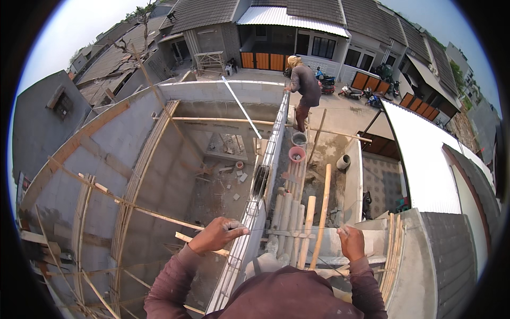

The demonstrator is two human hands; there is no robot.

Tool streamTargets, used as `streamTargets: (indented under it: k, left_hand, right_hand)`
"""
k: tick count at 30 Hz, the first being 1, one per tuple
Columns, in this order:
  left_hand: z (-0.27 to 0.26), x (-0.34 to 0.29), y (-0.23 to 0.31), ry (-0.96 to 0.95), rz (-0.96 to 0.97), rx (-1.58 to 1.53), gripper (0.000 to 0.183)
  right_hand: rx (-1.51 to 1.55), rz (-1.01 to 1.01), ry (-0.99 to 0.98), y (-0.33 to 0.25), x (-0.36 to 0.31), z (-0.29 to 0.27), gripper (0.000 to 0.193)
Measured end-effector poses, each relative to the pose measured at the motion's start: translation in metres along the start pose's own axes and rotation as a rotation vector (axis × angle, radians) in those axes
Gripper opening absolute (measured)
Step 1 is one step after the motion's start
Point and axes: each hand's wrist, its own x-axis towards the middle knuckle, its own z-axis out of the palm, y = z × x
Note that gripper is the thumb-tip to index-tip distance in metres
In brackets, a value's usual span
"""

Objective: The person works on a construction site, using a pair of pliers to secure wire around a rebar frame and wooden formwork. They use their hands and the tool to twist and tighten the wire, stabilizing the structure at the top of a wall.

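A thin dark wire (289, 229) stretches nearly level between my two hands, above the scaffold poles. My left hand (219, 235) is closed in a pinch on its left end, over the wall top. At the other end my right hand (351, 243) is closed on the wire, knuckles up, to the right of the bamboo. Below and beside my left hand, a long steel rebar cage (246, 219) runs along the block wall. On that cage, a little farther off, lies a dark coil of wire (260, 181).
Bamboo scaffold poles (287, 218) lie beside the wall under me. Farther along stand a pink bucket (297, 154) and a grey bucket (299, 139). A co-worker (305, 87) bends at the wall's far end. A deep room with rubble (223, 181) drops away left.
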Motion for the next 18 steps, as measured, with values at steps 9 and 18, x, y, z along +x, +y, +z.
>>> streamTargets:
  k: [9,18]
  left_hand:
    - [0.130,0.046,-0.087,0.535,-0.427,-1.259,0.029]
    - [0.151,0.095,-0.124,0.405,-0.414,-0.857,0.048]
  right_hand:
    - [0.888,0.376,-0.597,-0.081,-0.018,0.014,0.025]
    - [0.635,0.108,-0.458,-0.078,-0.009,0.073,0.025]
